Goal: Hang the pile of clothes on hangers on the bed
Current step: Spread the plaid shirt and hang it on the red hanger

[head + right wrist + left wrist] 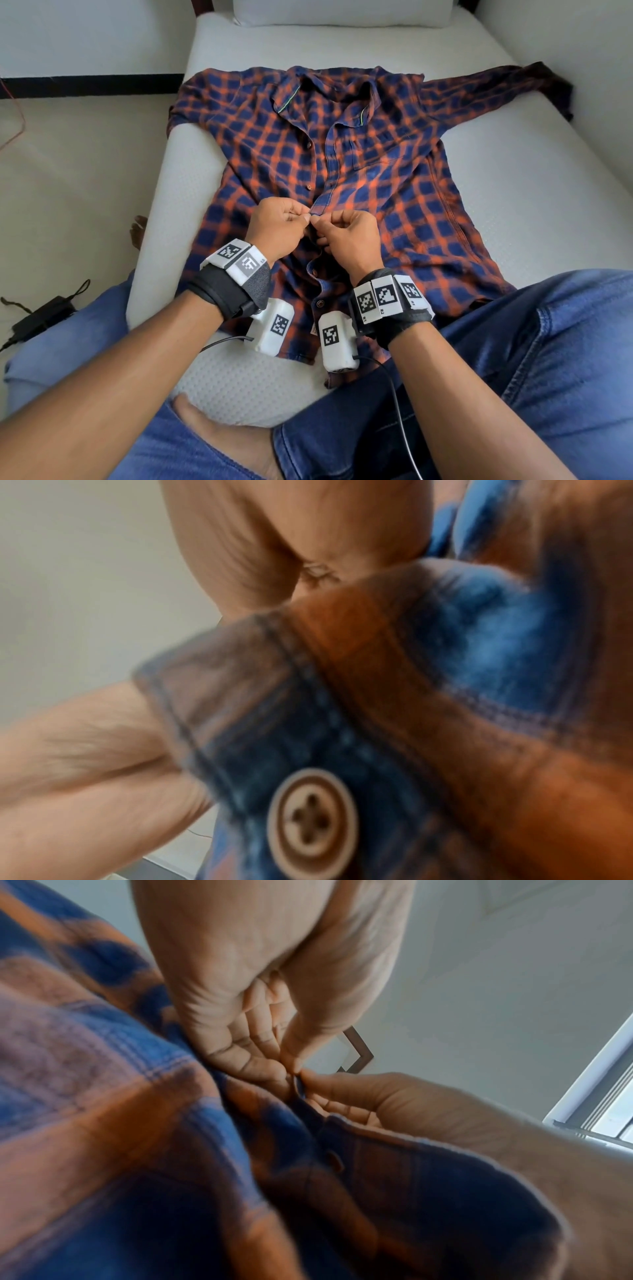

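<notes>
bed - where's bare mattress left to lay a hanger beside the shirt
Bare mattress lies right of the shirt, below its spread sleeve. Another patch between collar and pillow. Crowded mid-shirt, where the left hand and right hand pinch the placket.

The shirt (342,164) hides the mattress beneath it, and its right cuff runs off the bed's (513,178) edge. The right wrist view is blurred; cloth covers the fingers (240,569) there.
</notes>
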Demonstrator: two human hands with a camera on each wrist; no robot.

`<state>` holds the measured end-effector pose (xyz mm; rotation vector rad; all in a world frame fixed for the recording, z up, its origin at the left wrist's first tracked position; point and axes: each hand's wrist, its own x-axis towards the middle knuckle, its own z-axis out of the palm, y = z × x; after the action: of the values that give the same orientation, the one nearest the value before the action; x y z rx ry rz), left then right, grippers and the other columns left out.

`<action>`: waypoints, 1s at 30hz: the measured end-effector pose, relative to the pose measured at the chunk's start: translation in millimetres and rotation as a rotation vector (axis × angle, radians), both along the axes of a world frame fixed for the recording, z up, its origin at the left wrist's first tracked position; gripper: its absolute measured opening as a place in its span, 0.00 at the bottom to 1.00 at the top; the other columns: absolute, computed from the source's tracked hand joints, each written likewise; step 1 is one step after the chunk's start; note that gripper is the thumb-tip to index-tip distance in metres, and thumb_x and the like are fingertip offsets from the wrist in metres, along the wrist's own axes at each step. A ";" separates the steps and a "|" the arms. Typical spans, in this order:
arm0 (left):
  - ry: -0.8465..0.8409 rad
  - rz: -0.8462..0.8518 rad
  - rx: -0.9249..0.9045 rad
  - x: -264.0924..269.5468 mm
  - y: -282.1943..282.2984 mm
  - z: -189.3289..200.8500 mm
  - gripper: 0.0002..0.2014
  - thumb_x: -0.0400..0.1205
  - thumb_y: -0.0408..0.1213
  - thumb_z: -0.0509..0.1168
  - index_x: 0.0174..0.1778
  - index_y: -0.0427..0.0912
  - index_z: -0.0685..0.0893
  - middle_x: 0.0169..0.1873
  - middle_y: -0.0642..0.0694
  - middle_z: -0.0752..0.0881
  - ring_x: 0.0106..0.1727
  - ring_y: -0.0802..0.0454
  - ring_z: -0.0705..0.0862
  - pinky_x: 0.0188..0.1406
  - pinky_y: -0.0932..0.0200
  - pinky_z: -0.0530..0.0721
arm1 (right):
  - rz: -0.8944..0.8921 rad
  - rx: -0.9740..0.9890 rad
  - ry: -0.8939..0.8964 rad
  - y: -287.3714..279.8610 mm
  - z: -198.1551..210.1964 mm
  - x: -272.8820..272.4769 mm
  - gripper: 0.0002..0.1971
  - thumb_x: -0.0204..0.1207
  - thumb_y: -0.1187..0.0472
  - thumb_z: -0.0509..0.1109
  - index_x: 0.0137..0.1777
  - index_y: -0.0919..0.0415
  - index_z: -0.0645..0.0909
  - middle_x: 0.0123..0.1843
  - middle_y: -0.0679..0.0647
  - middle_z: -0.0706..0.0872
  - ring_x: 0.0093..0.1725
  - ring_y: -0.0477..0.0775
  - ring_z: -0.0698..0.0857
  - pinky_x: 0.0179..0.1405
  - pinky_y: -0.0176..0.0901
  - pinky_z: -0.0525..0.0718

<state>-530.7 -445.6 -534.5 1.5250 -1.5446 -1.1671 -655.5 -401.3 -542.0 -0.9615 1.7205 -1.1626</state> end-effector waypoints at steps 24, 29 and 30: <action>-0.260 -0.191 0.074 23.8 9.4 32.2 0.07 0.76 0.30 0.72 0.34 0.45 0.89 0.26 0.49 0.89 0.28 0.60 0.84 0.38 0.60 0.85 | 0.315 0.233 -0.029 14.7 33.9 -1.9 0.12 0.83 0.59 0.71 0.37 0.59 0.80 0.33 0.53 0.83 0.32 0.49 0.86 0.27 0.36 0.82; -0.503 -0.353 0.065 37.7 24.3 47.4 0.08 0.73 0.35 0.72 0.28 0.41 0.90 0.22 0.50 0.87 0.24 0.60 0.81 0.32 0.61 0.82 | 0.221 0.134 0.436 15.5 45.5 -7.2 0.09 0.73 0.52 0.77 0.36 0.56 0.87 0.34 0.49 0.90 0.42 0.55 0.91 0.51 0.50 0.89; -0.553 -0.380 0.062 37.3 26.9 47.4 0.08 0.73 0.37 0.72 0.29 0.39 0.90 0.23 0.48 0.87 0.24 0.59 0.81 0.30 0.62 0.80 | 0.186 0.094 0.451 15.1 47.5 -5.8 0.08 0.73 0.53 0.77 0.37 0.55 0.87 0.34 0.48 0.90 0.42 0.55 0.91 0.51 0.51 0.88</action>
<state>-493.4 -418.7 -487.1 1.7398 -2.2606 -1.0432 -661.3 -386.2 -494.5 -1.3685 1.9617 -0.7745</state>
